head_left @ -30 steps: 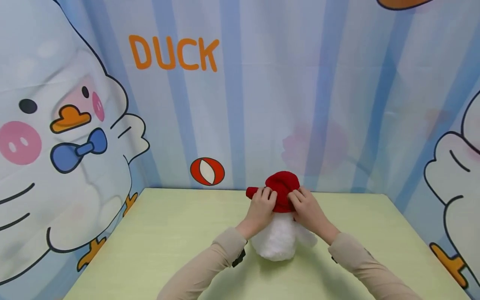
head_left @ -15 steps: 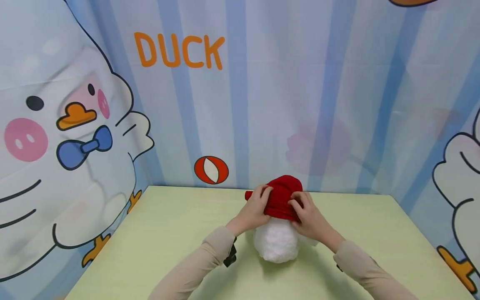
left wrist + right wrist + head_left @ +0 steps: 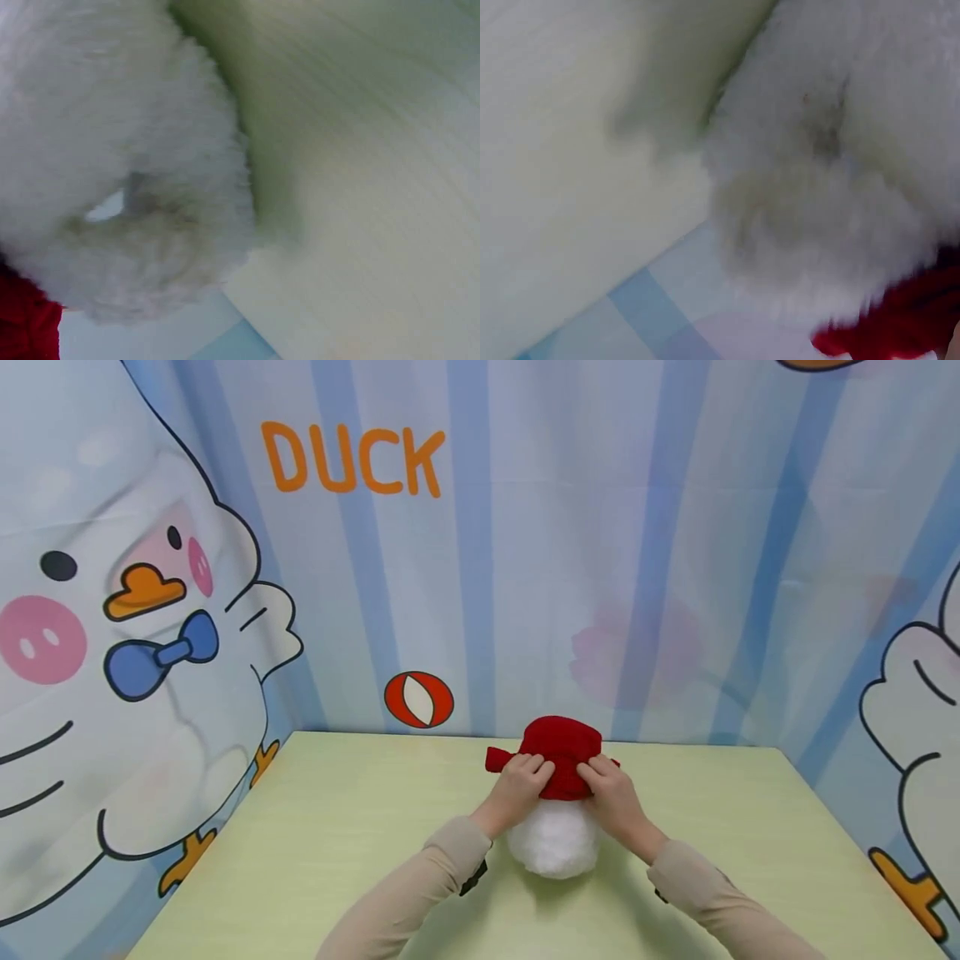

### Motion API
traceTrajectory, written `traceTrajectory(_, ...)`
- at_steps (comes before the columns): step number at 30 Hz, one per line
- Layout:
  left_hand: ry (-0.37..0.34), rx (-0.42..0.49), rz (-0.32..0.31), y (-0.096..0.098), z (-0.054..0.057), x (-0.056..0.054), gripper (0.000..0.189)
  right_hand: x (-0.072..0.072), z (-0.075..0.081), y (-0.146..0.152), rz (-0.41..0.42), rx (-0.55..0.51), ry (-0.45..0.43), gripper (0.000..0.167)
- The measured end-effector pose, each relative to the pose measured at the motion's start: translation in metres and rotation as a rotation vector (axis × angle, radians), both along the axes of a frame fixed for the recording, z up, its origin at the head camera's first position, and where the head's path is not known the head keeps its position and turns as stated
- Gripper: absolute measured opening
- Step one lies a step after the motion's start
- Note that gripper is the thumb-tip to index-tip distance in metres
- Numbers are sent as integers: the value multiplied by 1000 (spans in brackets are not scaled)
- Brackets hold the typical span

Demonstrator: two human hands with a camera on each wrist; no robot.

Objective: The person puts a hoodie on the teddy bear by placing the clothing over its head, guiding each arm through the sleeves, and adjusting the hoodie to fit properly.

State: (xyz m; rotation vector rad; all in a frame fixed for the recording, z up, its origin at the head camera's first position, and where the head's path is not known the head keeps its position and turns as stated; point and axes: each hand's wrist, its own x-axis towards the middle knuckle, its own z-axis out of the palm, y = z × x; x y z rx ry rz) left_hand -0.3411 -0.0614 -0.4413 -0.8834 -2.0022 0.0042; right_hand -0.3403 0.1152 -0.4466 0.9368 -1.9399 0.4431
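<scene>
A white fluffy plush toy point(image 3: 555, 843) stands on the table with a red knitted hat point(image 3: 561, 739) over its upper part. My left hand point(image 3: 519, 789) grips the hat's lower edge on the left, fingers curled into the fabric. On the opposite side, my right hand point(image 3: 615, 793) pinches the same edge. A red strip point(image 3: 498, 759) sticks out past my left hand. Both wrist views are filled with the plush's fur point(image 3: 97, 112), and a bit of red fabric point(image 3: 900, 322) appears in the right one. The toy's front faces away and stays hidden.
The pale green table point(image 3: 375, 827) spreads to both sides of the toy. Behind its far edge hangs a blue striped curtain point(image 3: 540, 527) with printed ducks and a printed ball point(image 3: 419, 700).
Both hands have shifted their hold down to the hat's lower edge, and the hat sits straighter. The hands briefly loosened half a second ago, then curled in again. The camera view moved slightly.
</scene>
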Motion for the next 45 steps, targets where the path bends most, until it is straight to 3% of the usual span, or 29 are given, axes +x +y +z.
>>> traceTrajectory(3,2,33,-1,5,-5,2,14,-2,-6,-1,35,-17,24,25)
traceTrajectory(6,-152,179,4,8,-3,4,32,-4,-7,2,41,-28,-2,26)
traceTrajectory(8,-257,260,44,8,0,5,50,-4,-5,4,33,-51,-55,31)
traceTrajectory(10,-316,289,91,7,4,7,63,-3,-2,6,21,-79,-124,40)
traceTrajectory(12,-301,246,128,7,7,8,61,-2,0,7,8,-91,-171,50)
traceTrajectory(14,-250,206,153,6,9,8,47,-1,2,8,9,-84,-200,61)
traceTrajectory(18,-209,223,165,7,10,7,23,0,4,10,49,-41,-196,64)
traceTrajectory(22,-156,191,191,9,7,7,24,-1,2,12,86,-32,-165,61)
traceTrajectory(27,-98,224,282,15,6,7,36,1,0,13,58,-54,-161,70)
traceTrajectory(32,-143,253,364,19,7,8,45,7,-2,12,-5,-68,-150,74)
traceTrajectory(37,-128,126,506,22,14,11,42,8,-2,12,-28,-67,-131,70)
traceTrajectory(40,-164,73,566,23,19,11,37,9,3,12,-33,-59,-129,72)
traceTrajectory(45,-341,10,489,17,29,10,29,14,12,11,-65,-32,-181,75)
